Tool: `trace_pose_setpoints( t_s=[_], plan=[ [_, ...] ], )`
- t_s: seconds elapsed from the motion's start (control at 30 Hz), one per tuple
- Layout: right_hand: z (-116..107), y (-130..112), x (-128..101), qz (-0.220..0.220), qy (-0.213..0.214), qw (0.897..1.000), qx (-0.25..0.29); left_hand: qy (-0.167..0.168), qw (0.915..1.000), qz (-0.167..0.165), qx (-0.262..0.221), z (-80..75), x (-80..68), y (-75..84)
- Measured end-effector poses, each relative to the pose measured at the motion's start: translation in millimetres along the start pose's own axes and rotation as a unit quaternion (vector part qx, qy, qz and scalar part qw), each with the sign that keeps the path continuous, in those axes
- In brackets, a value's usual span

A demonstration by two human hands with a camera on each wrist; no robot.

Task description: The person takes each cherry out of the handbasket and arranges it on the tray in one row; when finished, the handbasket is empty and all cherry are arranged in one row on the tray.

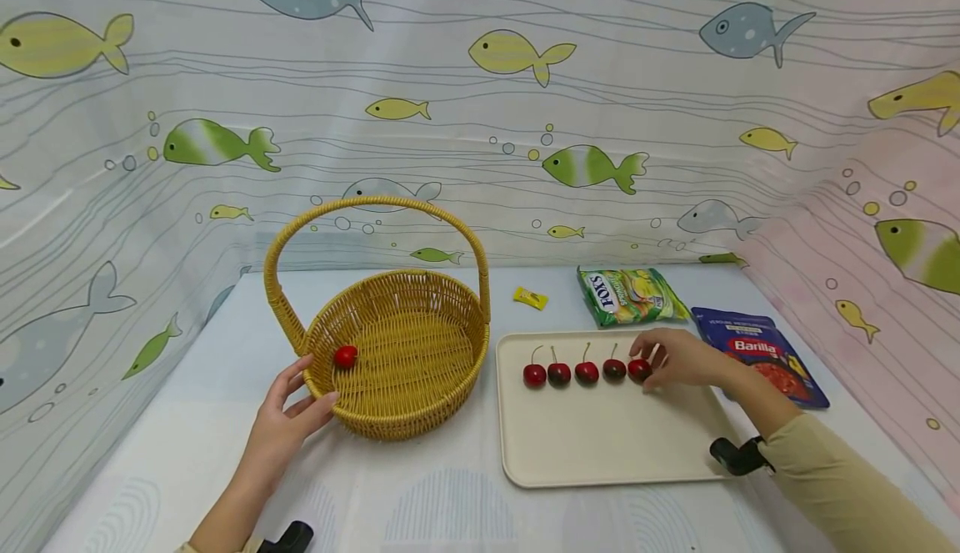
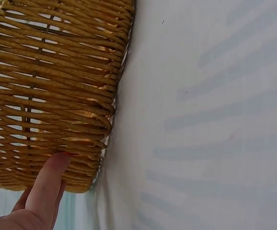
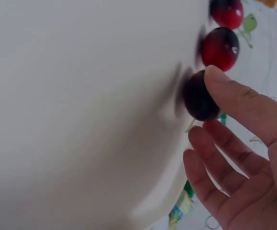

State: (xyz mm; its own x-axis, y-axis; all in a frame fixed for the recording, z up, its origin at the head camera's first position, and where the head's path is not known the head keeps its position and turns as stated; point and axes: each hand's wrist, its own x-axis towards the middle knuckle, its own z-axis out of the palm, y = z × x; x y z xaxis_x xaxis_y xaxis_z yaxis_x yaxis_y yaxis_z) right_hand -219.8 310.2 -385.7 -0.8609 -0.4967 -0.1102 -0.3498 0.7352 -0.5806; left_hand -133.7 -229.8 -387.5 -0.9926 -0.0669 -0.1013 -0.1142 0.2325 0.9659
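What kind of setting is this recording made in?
Probably a staged tabletop recording booth, not a real kitchen. A fish-print curtain walls in the cloth-covered table on three sides, and the props are laid out neatly: a wicker basket, a cream tray with cherries in a row, and snack packets.

1. We see the head view evenly and brightly lit by soft, diffuse light, with no harsh glare on the tabletop (image 1: pixel 420 495).
2. We find only faint, short shadows under the basket (image 1: pixel 397 353) and the tray (image 1: pixel 600 444), so the light seems to come from above.
3. We notice wide-angle bending at the head view's edges, where the fish-print curtain (image 1: pixel 480 103) curves.
4. We get a sharp weave in the left wrist view, while the fingertip at its lower edge is slightly soft.
5. We see the right wrist view dimmer and softly blurred: the tray is a grey-white gradient, and the cherries (image 3: pixel 219 48) are smeared at their edges.
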Motion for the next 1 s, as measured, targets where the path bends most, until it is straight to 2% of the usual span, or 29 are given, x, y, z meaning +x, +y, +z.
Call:
trace_pose_setpoints(
  t_s=[0.43,1.0],
  plan=[
    [-22.6,-34.2,-0.8,-0.037,0.027,0.999,-0.006,0.003,0.9999,-0.013,0.0,0.6,0.2,1.9],
    [-29.2,-90.8,24.0,-0.076,0.03,0.996,-0.021,0.001,1.0,-0.008,-0.002,0.6,0.5,0.9]
  ],
)
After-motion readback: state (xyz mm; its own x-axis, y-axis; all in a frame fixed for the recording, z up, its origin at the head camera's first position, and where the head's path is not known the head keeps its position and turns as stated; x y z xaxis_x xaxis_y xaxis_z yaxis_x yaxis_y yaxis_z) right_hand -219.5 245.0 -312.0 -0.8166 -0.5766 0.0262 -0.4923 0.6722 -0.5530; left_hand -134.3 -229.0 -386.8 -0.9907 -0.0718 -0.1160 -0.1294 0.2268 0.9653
